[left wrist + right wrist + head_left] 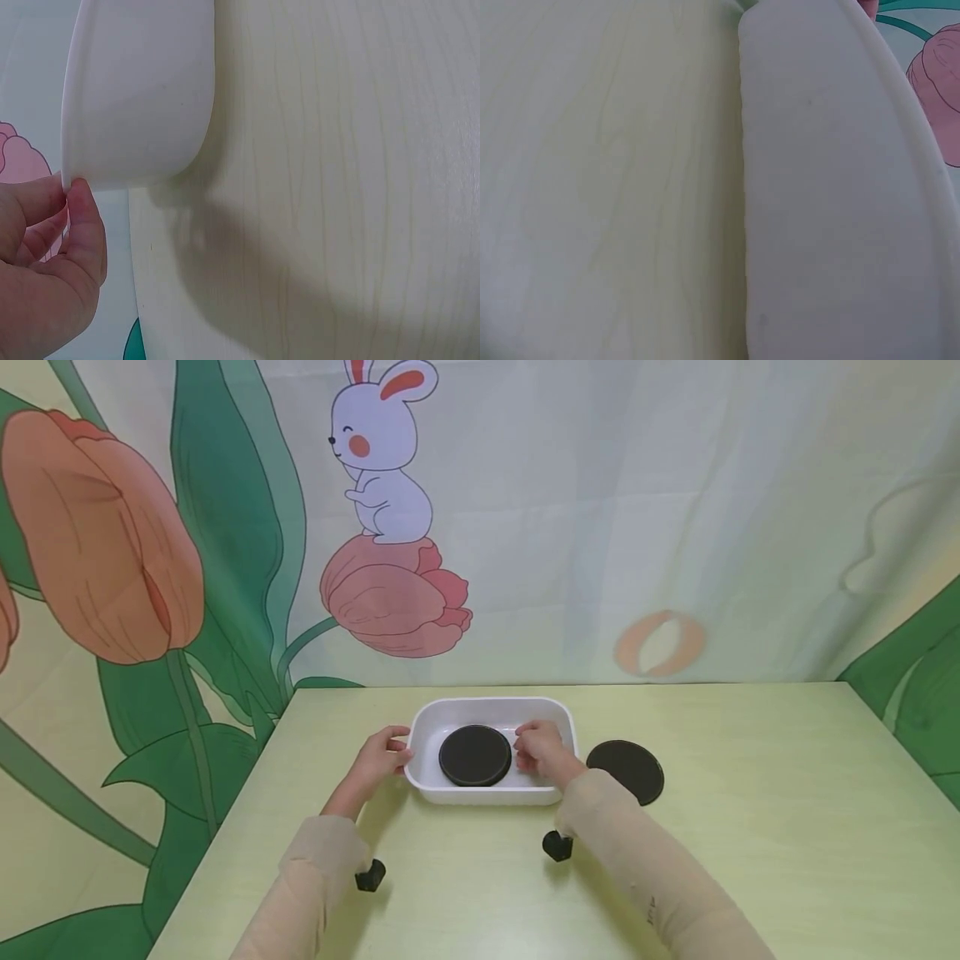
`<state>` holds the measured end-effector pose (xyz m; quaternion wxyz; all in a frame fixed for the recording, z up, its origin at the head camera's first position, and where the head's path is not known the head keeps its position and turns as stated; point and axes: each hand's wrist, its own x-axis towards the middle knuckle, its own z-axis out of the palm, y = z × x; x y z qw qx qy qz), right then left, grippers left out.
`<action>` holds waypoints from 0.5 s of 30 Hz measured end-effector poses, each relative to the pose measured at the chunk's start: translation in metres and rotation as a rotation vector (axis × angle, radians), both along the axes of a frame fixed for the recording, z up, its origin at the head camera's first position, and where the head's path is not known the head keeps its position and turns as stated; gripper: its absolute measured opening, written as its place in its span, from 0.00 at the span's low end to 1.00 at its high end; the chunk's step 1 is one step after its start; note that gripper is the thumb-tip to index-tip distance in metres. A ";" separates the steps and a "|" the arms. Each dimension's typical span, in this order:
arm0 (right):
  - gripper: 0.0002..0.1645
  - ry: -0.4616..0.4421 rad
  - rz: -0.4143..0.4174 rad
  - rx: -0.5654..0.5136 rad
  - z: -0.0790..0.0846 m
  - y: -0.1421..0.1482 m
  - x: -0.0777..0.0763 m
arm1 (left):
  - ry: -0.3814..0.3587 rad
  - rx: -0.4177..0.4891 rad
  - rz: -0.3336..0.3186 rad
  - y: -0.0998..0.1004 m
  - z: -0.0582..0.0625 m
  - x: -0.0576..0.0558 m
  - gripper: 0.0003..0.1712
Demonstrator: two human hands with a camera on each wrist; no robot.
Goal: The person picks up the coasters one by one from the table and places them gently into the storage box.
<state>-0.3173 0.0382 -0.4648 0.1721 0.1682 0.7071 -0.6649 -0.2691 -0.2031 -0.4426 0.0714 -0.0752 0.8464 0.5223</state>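
A white rectangular dish (480,795) with rounded corners stands on the table, and a round black disc (475,755) lies inside it. My left hand (381,755) is at the dish's left end; in the left wrist view its thumb and fingers (86,225) pinch the rim. Inside the right part of the dish is my right hand (542,750), fingers bent, fingertips close to the disc's right edge. I cannot tell whether it holds anything. The right wrist view shows the dish's outer side wall (840,187), but not the right hand's grip.
Right of the dish, a second flat black disc (628,770) lies on the pale wood-grain table (787,827), partly covered by the right sleeve. Behind the table hangs a cloth (570,527) printed with a rabbit and tulips. Black wrist pieces (371,876) sit below both sleeves.
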 end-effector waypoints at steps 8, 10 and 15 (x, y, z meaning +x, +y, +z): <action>0.19 0.012 0.108 0.036 0.024 0.012 0.003 | -0.004 -0.022 -0.002 0.000 0.000 0.000 0.24; 0.20 0.028 0.144 0.058 0.033 0.016 0.006 | -0.002 -0.025 -0.002 0.000 -0.001 0.000 0.24; 0.20 0.062 0.232 0.123 0.052 0.028 0.012 | 0.000 -0.023 -0.003 0.000 -0.002 -0.001 0.24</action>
